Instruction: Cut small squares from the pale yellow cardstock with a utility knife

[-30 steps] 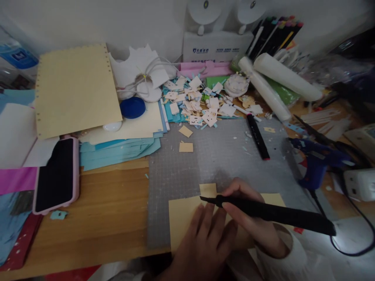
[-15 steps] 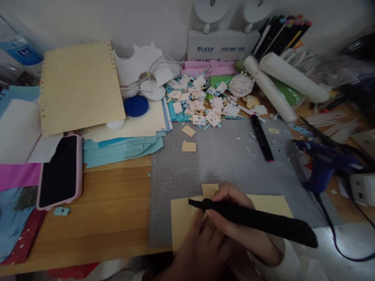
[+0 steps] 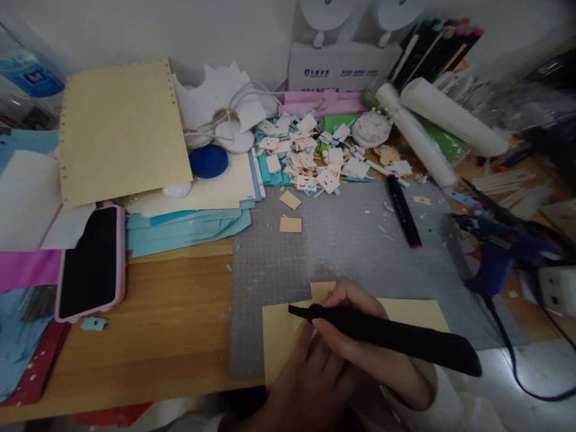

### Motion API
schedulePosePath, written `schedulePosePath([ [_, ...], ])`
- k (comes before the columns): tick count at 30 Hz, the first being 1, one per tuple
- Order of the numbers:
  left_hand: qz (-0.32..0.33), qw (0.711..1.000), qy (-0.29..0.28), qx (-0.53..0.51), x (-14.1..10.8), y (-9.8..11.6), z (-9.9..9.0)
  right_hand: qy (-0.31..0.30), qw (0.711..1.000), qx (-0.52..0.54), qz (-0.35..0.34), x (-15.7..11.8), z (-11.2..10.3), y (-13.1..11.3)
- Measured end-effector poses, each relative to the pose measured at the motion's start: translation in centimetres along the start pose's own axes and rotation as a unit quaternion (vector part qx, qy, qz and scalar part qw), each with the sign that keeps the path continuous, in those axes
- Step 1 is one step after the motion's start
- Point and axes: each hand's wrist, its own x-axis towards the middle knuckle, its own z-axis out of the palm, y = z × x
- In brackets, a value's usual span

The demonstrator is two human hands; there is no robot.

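My right hand is closed around a long black utility knife. Its narrow tip points left and rests at the upper edge of a cream paper sheet. Below it, my left hand lies on that sheet with its fingers laid over the paper, partly covered by the right hand. A small cream card sticks out above the sheet beside the right fingers. Both hands hide the middle of the sheet, whose right part shows past my wrist.
The sheet lies on a grey cutting mat. Two small cream cards, a black marker and a pile of paper cut-outs are farther back. A blue glue gun lies right; a phone and stacked paper lie left.
The knife's rear end has dipped slightly to the left. Both hands stay nearly in place, and the sheet has not visibly moved.
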Motion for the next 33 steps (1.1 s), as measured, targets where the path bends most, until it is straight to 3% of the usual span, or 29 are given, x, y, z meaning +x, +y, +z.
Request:
schedulePosePath([
  [7, -0.003, 1.000, -0.019, 0.000, -0.3, 0.3, 0.2, 0.005, 1.000, 0.005, 0.007, 0.8, -0.2, -1.0],
  [12, -0.013, 1.000, 0.004, -0.020, -0.2, 0.3, 0.3, -0.007, 1.000, 0.005, -0.008, 0.5, -0.5, -0.4],
  [16, -0.007, 0.999, 0.016, -0.034, -0.4, 0.1, 0.4, 0.005, 0.993, -0.052, -0.106, -0.1, -0.7, 0.5],
  [20, 0.003, 0.999, 0.019, -0.034, -0.3, 0.0, 0.5, 0.060, 0.964, -0.132, -0.222, -0.6, -1.6, 1.1],
  [25, 0.004, 0.999, 0.028, -0.033, -0.2, -0.1, 0.6, 0.081, 0.896, -0.306, -0.312, -0.7, -3.0, 2.0],
  [29, 0.007, 0.999, 0.032, -0.042, -0.2, 0.0, 0.8, 0.034, 0.867, -0.371, -0.332, -0.7, -3.2, 3.0],
  [33, -0.002, 0.998, 0.041, -0.049, 0.0, 0.1, 0.8, 0.044, 0.858, -0.387, -0.335, -0.7, -3.0, 3.5],
])
